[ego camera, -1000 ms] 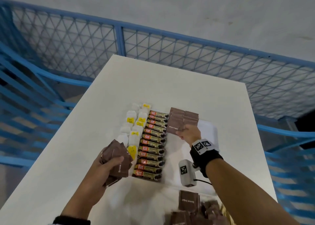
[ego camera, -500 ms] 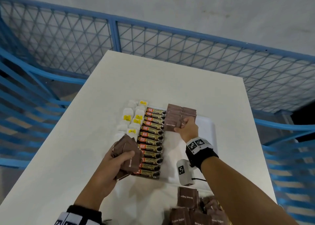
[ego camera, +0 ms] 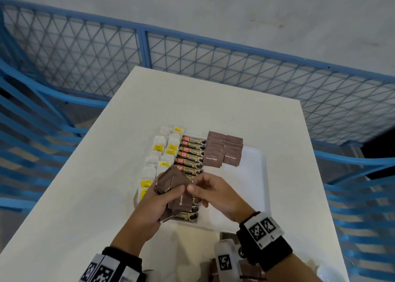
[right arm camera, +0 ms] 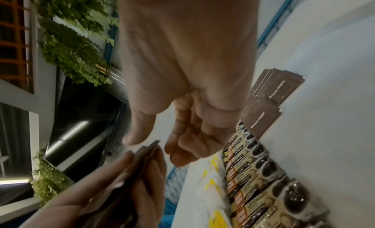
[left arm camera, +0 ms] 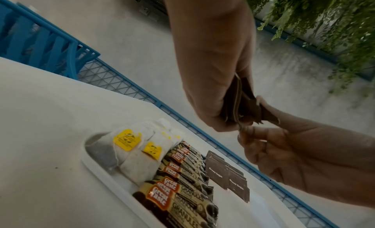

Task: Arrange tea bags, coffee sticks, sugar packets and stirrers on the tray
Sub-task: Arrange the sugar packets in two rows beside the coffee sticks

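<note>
The person is in the middle of the sugar step. The left hand [ego camera: 149, 204] has its fingers and thumb curled round a small bunch of brown sugar packets [ego camera: 174, 187], so that grip is clamped on the bunch, and it holds them up in the air just above the near end of the white tray [ego camera: 255, 175]. The right hand [ego camera: 213, 193] is right next to the bunch. Its thumb and first finger are close together at the edge of the top packet; in the left wrist view they seem to pinch that edge, but the pictures do not show for sure that the packet is caught. On the tray, the tea bags [ego camera: 159, 151] with yellow tags lie along the left side. The coffee sticks [ego camera: 191, 155] lie in a row beside them, down the middle. Some sugar packets already laid down [ego camera: 222, 151] sit in two short rows at the far end of the tray, right of the coffee sticks. The rest of the tray on that side is bare. No stirrers can be seen on the tray. The tray rests on the white tabletop [ego camera: 85, 196]. The next move likely calls for pulling one packet free from the bunch without dragging the others out. Then it should go flat on the tray, just in front of the packets there, to keep the rows neat.
</note>
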`<state>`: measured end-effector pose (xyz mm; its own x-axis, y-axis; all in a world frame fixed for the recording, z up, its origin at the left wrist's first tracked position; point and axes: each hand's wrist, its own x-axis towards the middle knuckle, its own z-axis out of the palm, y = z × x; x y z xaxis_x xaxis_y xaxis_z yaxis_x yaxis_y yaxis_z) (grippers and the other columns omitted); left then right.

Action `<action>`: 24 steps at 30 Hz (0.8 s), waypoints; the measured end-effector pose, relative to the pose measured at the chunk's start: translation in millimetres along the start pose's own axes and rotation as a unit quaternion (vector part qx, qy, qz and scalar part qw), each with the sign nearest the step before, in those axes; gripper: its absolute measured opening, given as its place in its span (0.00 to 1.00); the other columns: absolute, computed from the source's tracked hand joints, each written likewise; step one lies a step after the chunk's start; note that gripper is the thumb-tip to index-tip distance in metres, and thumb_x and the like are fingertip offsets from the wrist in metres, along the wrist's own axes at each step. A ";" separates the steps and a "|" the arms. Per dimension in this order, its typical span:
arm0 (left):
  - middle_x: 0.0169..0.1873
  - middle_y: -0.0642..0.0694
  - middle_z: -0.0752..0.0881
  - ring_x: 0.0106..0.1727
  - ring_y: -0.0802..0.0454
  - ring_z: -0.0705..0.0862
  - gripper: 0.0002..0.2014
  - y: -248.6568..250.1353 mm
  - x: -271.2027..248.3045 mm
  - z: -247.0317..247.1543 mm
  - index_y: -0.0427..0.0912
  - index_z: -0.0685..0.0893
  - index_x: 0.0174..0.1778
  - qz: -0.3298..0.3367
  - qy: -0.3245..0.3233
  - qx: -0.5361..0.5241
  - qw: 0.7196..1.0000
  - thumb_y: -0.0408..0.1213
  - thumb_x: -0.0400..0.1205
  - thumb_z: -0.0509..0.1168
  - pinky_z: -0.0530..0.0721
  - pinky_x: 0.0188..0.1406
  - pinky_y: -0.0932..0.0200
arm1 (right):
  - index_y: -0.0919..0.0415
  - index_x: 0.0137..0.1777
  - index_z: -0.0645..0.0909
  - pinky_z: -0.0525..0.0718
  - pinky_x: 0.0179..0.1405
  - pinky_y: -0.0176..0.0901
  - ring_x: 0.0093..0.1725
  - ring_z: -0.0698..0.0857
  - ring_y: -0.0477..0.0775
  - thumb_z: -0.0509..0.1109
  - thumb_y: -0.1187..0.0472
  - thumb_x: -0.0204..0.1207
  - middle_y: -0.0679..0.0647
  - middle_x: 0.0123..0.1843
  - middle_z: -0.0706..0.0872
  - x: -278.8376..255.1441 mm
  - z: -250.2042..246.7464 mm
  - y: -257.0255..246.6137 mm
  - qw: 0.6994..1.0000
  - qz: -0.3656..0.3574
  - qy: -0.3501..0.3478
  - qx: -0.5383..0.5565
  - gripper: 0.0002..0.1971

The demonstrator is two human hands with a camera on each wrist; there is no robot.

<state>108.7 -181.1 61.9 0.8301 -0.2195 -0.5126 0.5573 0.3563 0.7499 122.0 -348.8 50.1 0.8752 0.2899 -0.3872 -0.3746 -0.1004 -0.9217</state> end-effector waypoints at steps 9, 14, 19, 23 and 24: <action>0.45 0.40 0.91 0.37 0.48 0.90 0.21 -5.8 -1.7 -3.6 0.39 0.80 0.66 -0.009 0.011 -0.027 1.000 0.25 0.75 0.65 0.86 0.28 0.59 | 0.63 0.49 0.76 0.79 0.25 0.33 0.30 0.84 0.44 0.71 0.68 0.75 0.54 0.40 0.84 -9.2 1.9 -0.4 0.998 0.036 0.009 0.055 0.06; 0.38 0.42 0.90 0.31 0.50 0.90 0.17 -7.0 0.3 -7.0 0.38 0.80 0.63 -0.019 0.037 -0.025 0.999 0.22 0.79 0.62 0.83 0.22 0.62 | 0.64 0.46 0.77 0.86 0.35 0.36 0.38 0.88 0.50 0.67 0.73 0.76 0.60 0.46 0.84 -3.8 -17.2 5.0 0.990 0.044 0.060 0.116 0.04; 0.49 0.38 0.89 0.38 0.47 0.89 0.17 -6.5 3.3 -10.5 0.43 0.81 0.62 -0.033 0.067 -0.029 0.997 0.24 0.79 0.63 0.84 0.23 0.62 | 0.64 0.45 0.77 0.87 0.41 0.40 0.40 0.88 0.53 0.62 0.77 0.77 0.61 0.45 0.86 13.5 -56.9 23.1 0.962 0.063 0.201 0.172 0.08; 0.53 0.37 0.88 0.47 0.41 0.87 0.19 -8.2 5.5 -13.8 0.43 0.80 0.64 -0.041 0.087 -0.031 0.995 0.25 0.78 0.64 0.84 0.23 0.60 | 0.57 0.40 0.75 0.75 0.34 0.38 0.35 0.81 0.50 0.68 0.72 0.74 0.57 0.40 0.84 33.1 -88.1 41.2 0.936 0.106 0.329 0.061 0.09; 0.53 0.37 0.88 0.47 0.41 0.87 0.19 -8.7 5.8 -14.4 0.43 0.80 0.65 -0.043 0.089 -0.031 0.995 0.25 0.78 0.64 0.84 0.23 0.60 | 0.56 0.38 0.75 0.73 0.33 0.37 0.34 0.79 0.49 0.69 0.71 0.73 0.56 0.39 0.83 38.1 -93.8 44.3 0.931 0.109 0.347 0.040 0.10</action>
<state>108.4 -172.4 46.3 0.7598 -0.0892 -0.6440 0.6196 0.3992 0.6758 167.5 -431.6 -7.4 0.7525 -0.4155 -0.5110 -0.5642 -0.0065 -0.8256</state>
